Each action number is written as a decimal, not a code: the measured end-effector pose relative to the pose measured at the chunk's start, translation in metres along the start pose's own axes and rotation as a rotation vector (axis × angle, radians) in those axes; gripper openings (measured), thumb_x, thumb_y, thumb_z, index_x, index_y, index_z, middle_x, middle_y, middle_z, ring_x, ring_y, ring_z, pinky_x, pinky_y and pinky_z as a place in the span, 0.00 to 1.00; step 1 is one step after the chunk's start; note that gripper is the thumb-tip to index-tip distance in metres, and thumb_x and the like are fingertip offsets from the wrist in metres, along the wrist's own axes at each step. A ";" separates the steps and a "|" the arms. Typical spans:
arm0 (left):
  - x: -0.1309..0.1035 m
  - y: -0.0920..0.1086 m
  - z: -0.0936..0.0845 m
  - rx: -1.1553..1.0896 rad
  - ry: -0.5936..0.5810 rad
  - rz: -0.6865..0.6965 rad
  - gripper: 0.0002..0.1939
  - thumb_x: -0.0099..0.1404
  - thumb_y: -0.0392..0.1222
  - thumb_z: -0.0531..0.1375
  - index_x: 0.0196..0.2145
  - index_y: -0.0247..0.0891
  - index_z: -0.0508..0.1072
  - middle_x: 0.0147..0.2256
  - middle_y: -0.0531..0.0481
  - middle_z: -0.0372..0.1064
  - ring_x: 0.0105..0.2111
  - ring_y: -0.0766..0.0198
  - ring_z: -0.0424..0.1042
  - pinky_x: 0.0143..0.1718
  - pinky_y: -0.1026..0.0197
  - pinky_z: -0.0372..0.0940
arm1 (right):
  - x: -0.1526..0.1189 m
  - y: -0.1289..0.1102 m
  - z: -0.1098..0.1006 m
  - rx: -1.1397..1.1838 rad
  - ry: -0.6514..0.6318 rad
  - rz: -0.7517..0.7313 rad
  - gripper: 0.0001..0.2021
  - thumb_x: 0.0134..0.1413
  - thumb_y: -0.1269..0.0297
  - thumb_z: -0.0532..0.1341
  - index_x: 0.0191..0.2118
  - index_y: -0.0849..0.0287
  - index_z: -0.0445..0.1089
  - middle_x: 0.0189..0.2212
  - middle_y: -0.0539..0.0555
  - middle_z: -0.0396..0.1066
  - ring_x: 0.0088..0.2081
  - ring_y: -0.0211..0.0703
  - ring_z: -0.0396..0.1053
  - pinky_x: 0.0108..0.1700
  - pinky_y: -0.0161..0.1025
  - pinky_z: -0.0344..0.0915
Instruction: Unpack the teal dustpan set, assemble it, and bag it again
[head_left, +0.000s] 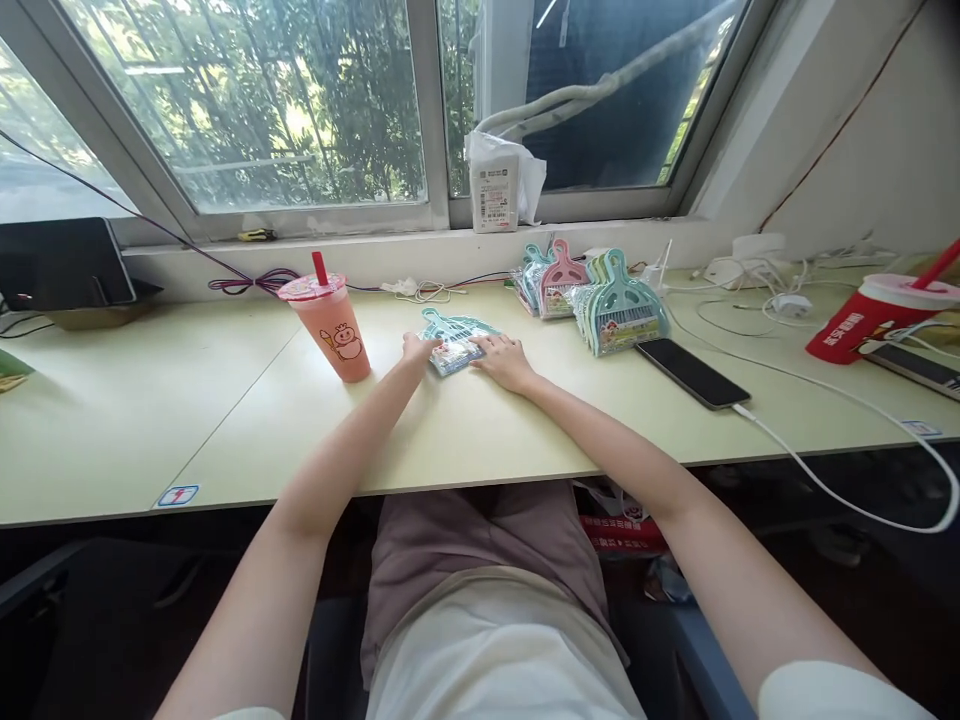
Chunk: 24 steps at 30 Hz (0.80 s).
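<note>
A packaged mini dustpan-and-brush set (452,354) with a light blue-green handle lies on the table in front of me, in clear shiny wrapping. It may be more than one set; the overlap hides this. My left hand (418,348) grips its left edge, thumb on top. On the right side my right hand (507,362) holds it, fingers resting over the wrapping and thumb by the near edge. Further right stands a row of similar blue-green sets (622,312). Behind that row are pink and blue sets (561,285).
A drink cup with a red straw (337,335) stands left of my hands. To the right lie a phone (694,372) on a white charging cable (840,495) and a red cup (851,320). A tablet (64,265) leans at the far left. Cables run along the window sill (360,258).
</note>
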<state>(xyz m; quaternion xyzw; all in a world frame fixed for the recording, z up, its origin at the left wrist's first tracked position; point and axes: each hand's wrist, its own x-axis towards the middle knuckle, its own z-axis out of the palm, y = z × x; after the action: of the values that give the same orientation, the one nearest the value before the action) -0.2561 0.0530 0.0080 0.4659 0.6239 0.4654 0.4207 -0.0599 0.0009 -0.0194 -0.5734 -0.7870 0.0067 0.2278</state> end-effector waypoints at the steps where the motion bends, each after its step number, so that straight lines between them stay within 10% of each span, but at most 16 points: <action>1: 0.004 0.002 0.006 -0.053 0.015 -0.075 0.32 0.48 0.28 0.69 0.50 0.38 0.64 0.46 0.41 0.69 0.50 0.47 0.74 0.50 0.47 0.69 | 0.000 0.000 -0.001 -0.017 0.017 -0.020 0.25 0.67 0.55 0.61 0.67 0.50 0.67 0.62 0.63 0.70 0.62 0.63 0.64 0.61 0.58 0.59; 7: -0.007 0.001 0.030 -0.284 -0.284 0.060 0.17 0.46 0.30 0.64 0.37 0.37 0.75 0.29 0.52 0.73 0.34 0.62 0.75 0.40 0.61 0.69 | -0.004 0.001 -0.015 0.002 0.031 -0.114 0.16 0.63 0.61 0.66 0.55 0.51 0.77 0.59 0.60 0.72 0.62 0.62 0.63 0.64 0.58 0.53; 13: -0.020 0.001 0.026 -0.369 -0.526 -0.032 0.37 0.50 0.29 0.62 0.59 0.43 0.69 0.32 0.53 0.76 0.31 0.64 0.76 0.40 0.60 0.70 | 0.002 0.012 -0.016 0.180 0.008 -0.130 0.19 0.54 0.69 0.69 0.53 0.57 0.75 0.51 0.60 0.72 0.57 0.58 0.67 0.60 0.53 0.62; 17: -0.021 -0.001 0.028 -0.370 -0.451 -0.030 0.47 0.46 0.24 0.61 0.64 0.44 0.62 0.34 0.53 0.77 0.34 0.61 0.79 0.44 0.56 0.72 | 0.002 0.014 -0.016 0.199 0.096 -0.098 0.27 0.49 0.70 0.72 0.57 0.58 0.73 0.55 0.62 0.68 0.60 0.59 0.64 0.63 0.53 0.61; 24: -0.015 -0.005 0.027 -0.417 -0.507 -0.092 0.06 0.56 0.34 0.61 0.34 0.34 0.75 0.26 0.48 0.74 0.34 0.55 0.78 0.49 0.50 0.74 | -0.004 0.003 -0.024 0.243 -0.005 -0.169 0.16 0.52 0.70 0.68 0.48 0.58 0.75 0.42 0.56 0.76 0.44 0.52 0.73 0.51 0.45 0.65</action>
<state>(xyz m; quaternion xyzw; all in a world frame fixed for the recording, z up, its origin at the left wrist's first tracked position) -0.2278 0.0432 -0.0009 0.4422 0.4109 0.4330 0.6695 -0.0479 -0.0079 0.0000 -0.4731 -0.8265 0.0839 0.2934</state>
